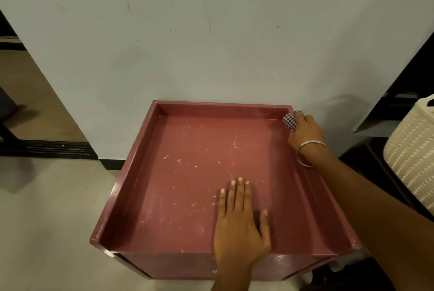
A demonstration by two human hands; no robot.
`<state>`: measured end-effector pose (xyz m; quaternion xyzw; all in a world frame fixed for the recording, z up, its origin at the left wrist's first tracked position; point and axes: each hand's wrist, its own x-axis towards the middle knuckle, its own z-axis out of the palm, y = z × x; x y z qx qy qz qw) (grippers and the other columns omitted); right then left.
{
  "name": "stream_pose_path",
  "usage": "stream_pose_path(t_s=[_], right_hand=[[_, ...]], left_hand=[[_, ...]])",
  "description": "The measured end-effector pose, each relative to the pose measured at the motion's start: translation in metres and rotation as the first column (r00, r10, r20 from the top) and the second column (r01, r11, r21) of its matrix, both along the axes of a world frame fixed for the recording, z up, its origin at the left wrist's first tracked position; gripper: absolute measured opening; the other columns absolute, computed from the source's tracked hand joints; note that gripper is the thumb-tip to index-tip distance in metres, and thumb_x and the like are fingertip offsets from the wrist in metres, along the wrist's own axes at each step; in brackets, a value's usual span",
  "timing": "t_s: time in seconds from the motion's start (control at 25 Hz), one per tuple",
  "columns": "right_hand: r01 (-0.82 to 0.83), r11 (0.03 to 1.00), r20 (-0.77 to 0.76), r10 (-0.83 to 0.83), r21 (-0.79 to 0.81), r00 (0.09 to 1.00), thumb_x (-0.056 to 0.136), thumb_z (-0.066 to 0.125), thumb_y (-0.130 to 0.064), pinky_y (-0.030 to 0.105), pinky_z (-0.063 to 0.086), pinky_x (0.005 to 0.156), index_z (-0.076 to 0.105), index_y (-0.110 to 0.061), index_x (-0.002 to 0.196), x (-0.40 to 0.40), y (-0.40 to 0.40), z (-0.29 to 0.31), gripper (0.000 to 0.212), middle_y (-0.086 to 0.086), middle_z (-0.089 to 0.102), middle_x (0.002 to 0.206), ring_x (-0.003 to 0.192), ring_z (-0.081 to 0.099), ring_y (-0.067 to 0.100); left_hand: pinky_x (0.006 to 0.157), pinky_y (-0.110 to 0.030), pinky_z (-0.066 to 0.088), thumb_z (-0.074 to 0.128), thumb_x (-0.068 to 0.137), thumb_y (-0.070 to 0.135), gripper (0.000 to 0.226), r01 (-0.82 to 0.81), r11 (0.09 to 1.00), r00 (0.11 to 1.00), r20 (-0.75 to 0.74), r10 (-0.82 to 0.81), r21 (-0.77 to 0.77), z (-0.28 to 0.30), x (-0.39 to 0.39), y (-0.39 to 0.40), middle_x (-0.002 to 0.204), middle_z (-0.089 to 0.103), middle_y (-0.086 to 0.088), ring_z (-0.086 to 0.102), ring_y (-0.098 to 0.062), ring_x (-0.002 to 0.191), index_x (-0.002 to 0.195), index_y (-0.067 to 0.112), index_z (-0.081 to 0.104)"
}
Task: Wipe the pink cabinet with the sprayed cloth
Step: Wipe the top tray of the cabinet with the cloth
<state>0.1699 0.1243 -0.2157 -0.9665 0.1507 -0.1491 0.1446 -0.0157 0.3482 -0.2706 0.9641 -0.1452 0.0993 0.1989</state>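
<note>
The pink cabinet [187, 173] stands against the wall, its recessed top edged by a raised rim and flecked with white marks. My right hand [304, 132] is bunched around a checked cloth [289, 120], pressing it into the far right corner of the top. A silver bangle sits on that wrist. My left hand [239, 218] lies flat, palm down, fingers together, on the near right part of the top, holding nothing.
A pale wall [211, 44] rises directly behind the cabinet. A cream woven basket [413, 154] stands on dark furniture to the right. Light floor tiles [47, 220] spread to the left, with a dark doorway threshold [47, 148] beyond.
</note>
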Motion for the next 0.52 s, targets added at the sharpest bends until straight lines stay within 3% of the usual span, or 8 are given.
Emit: stream_pose_path(t_s=[0.28, 0.52], right_hand=[[-0.036, 0.999, -0.106, 0.037, 0.009, 0.994, 0.078, 0.07, -0.014, 0.044, 0.035, 0.109, 0.031, -0.005, 0.144, 0.046, -0.008, 0.008, 0.077, 0.023, 0.04, 0.139, 0.127, 0.039, 0.041], [0.004, 1.0, -0.052, -0.004, 0.008, 0.999, 0.08, 0.063, -0.008, 0.044, 0.036, 0.105, 0.036, -0.004, 0.141, 0.048, -0.005, 0.008, 0.067, 0.023, 0.042, 0.136, 0.123, 0.044, 0.042]], left_hand=[[0.112, -0.039, 0.016, 0.04, 0.09, 0.05, 0.068, 0.001, 1.0, 1.0, 0.009, -0.001, 0.005, -0.003, 0.002, 0.0, 0.155, 0.033, -0.002, 0.025, -0.019, 0.145, 0.146, 0.011, 0.038], [0.112, -0.04, 0.016, 0.042, 0.088, 0.05, 0.07, -0.007, 1.0, 0.999, 0.037, 0.006, 0.027, -0.006, 0.002, -0.001, 0.154, 0.034, -0.004, 0.028, -0.02, 0.143, 0.145, 0.01, 0.039]])
